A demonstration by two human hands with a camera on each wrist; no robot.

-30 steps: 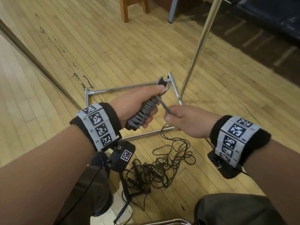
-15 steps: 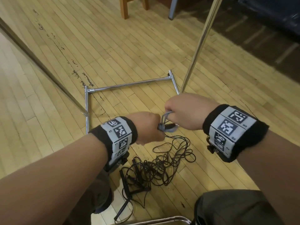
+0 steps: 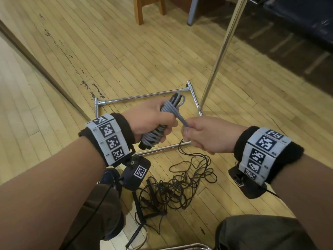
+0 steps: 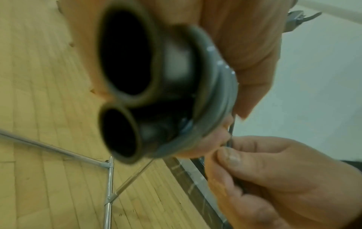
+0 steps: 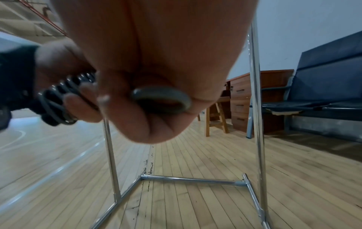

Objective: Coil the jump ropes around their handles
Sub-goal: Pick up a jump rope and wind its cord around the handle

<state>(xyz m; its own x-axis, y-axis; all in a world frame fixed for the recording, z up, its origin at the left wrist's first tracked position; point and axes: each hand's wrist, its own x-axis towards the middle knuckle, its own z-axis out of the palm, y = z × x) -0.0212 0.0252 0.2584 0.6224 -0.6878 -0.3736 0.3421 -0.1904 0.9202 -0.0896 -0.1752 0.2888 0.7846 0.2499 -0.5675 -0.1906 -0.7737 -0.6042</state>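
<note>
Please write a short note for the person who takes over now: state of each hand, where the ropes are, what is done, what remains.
Left hand grips the two handles with the grey rope coiled around them.
Right hand pinches the rope's last loop beside the bundle.
Done: grey rope almost fully coiled.
Left: secure that loop, then coil the black rope, which lies tangled on the floor.

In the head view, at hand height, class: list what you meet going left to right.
Left wristband → left hand → grey coiled jump rope → right hand → right wristband.
</note>
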